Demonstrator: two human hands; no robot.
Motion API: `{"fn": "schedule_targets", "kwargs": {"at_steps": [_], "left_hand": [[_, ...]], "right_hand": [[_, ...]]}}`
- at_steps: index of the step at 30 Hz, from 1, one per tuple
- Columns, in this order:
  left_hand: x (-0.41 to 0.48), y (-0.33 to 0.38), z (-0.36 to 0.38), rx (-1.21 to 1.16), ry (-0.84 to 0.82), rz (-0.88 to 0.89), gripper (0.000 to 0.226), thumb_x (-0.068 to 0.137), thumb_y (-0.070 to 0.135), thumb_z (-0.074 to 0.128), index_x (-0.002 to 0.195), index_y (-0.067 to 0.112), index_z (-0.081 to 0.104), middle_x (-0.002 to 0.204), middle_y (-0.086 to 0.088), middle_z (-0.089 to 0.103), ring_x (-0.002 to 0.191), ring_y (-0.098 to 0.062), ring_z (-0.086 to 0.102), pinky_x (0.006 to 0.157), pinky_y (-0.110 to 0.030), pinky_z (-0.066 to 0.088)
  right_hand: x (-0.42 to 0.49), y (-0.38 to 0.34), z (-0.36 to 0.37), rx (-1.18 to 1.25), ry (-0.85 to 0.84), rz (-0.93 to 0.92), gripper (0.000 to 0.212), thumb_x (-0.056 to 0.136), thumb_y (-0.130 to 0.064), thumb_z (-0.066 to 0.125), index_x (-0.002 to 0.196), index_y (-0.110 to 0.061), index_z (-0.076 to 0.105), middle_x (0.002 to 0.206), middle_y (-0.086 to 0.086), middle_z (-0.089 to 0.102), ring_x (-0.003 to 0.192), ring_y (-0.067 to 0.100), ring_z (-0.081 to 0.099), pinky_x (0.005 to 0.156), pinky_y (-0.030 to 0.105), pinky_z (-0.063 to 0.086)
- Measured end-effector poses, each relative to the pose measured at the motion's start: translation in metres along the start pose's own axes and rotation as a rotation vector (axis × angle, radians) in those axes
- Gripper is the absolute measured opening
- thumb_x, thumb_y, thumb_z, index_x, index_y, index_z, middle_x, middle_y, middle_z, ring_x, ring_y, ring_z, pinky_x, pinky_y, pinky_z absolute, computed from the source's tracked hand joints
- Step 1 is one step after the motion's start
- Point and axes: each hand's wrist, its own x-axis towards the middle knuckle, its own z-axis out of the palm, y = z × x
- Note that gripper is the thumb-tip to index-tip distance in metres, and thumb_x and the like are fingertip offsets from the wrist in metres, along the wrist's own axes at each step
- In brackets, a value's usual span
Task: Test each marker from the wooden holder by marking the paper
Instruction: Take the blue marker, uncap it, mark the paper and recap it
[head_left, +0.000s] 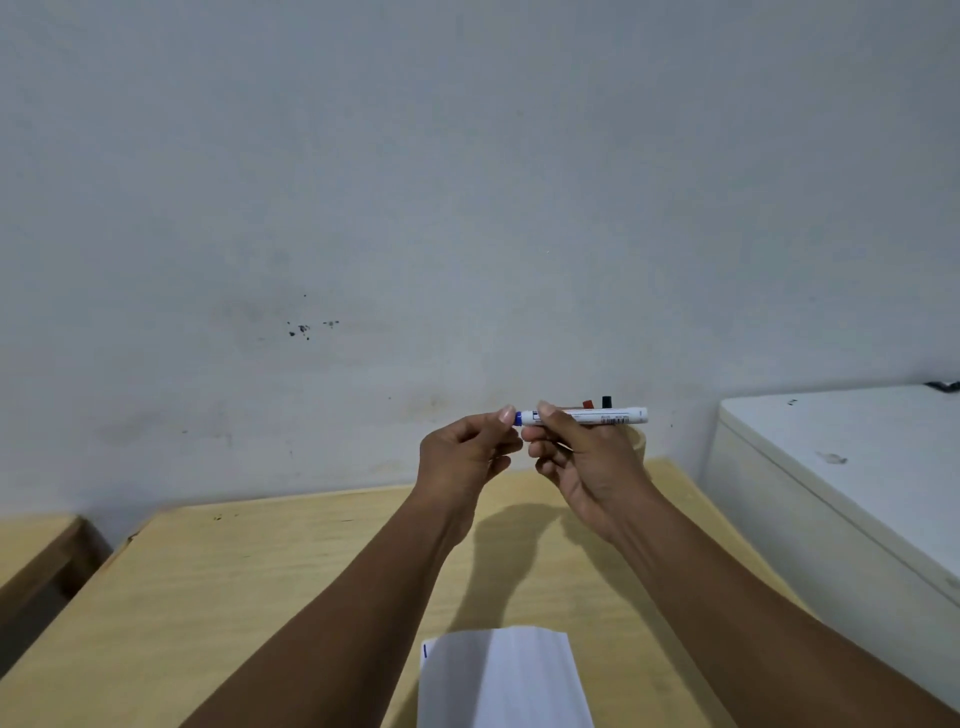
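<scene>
My right hand (582, 457) holds a white marker (608, 417) level in the air above the table, its blue end pointing left. My left hand (467, 452) pinches that blue end, the cap (518, 419), between thumb and fingers. Behind my right hand the wooden holder (640, 446) is mostly hidden; a red marker tip (587, 404) and a black marker tip (606, 401) stick up from it. The white paper (504, 680) lies on the table near me, with a short blue mark (425, 650) at its left edge.
The light wooden table (260, 582) runs to the grey wall (467, 208). A white chest-like unit (841, 467) stands close on the right. Part of another wooden table (31, 545) shows at the left.
</scene>
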Motion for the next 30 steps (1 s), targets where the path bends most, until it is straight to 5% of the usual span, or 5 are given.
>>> {"fn": "schedule_targets", "kwargs": {"at_steps": [3, 9, 22, 27, 30], "left_hand": [[0.005, -0.002, 0.003, 0.083, 0.029, 0.048, 0.022, 0.088, 0.029, 0.078, 0.094, 0.008, 0.079, 0.086, -0.01, 0.076, 0.085, -0.022, 0.076, 0.082, -0.033, 0.057], [0.036, 0.011, 0.024, 0.325, 0.073, 0.249, 0.015, 0.089, 0.023, 0.079, 0.086, 0.009, 0.075, 0.076, -0.008, 0.077, 0.072, -0.022, 0.077, 0.074, -0.039, 0.059], [0.091, -0.019, 0.099, 1.01, -0.218, 0.409, 0.022, 0.086, 0.036, 0.079, 0.088, 0.014, 0.081, 0.076, 0.007, 0.076, 0.079, -0.012, 0.073, 0.075, -0.033, 0.06], [0.102, -0.034, 0.105, 1.136, -0.167, 0.478, 0.032, 0.1, 0.025, 0.055, 0.125, 0.018, 0.074, 0.131, -0.006, 0.069, 0.123, -0.022, 0.062, 0.097, -0.032, 0.049], [0.114, -0.041, 0.1, 1.246, -0.207, 0.413, 0.038, 0.099, 0.017, 0.056, 0.135, 0.017, 0.067, 0.137, -0.006, 0.067, 0.129, -0.025, 0.059, 0.104, -0.037, 0.05]], "right_hand": [[0.006, 0.002, -0.005, -0.039, -0.002, 0.039, 0.014, 0.094, -0.02, 0.071, 0.092, -0.007, 0.069, 0.071, 0.011, 0.067, 0.051, 0.014, 0.055, 0.047, 0.023, 0.039], [0.02, -0.024, -0.054, -0.427, 0.233, 0.225, 0.063, 0.088, -0.069, 0.058, 0.09, -0.006, 0.067, 0.057, 0.009, 0.062, 0.034, 0.014, 0.043, 0.035, 0.018, 0.026], [0.046, -0.053, -0.142, -0.763, 0.337, 0.082, 0.036, 0.098, -0.036, 0.061, 0.096, -0.001, 0.071, 0.069, 0.013, 0.071, 0.047, 0.02, 0.057, 0.041, 0.022, 0.035], [0.058, -0.038, -0.142, -0.82, 0.282, 0.078, 0.034, 0.097, -0.035, 0.064, 0.094, -0.002, 0.072, 0.067, 0.007, 0.072, 0.045, 0.016, 0.059, 0.042, 0.021, 0.038], [0.059, -0.03, -0.142, -0.811, 0.271, 0.077, 0.031, 0.097, -0.032, 0.065, 0.094, -0.002, 0.072, 0.064, 0.005, 0.072, 0.043, 0.015, 0.058, 0.042, 0.021, 0.038]]}}
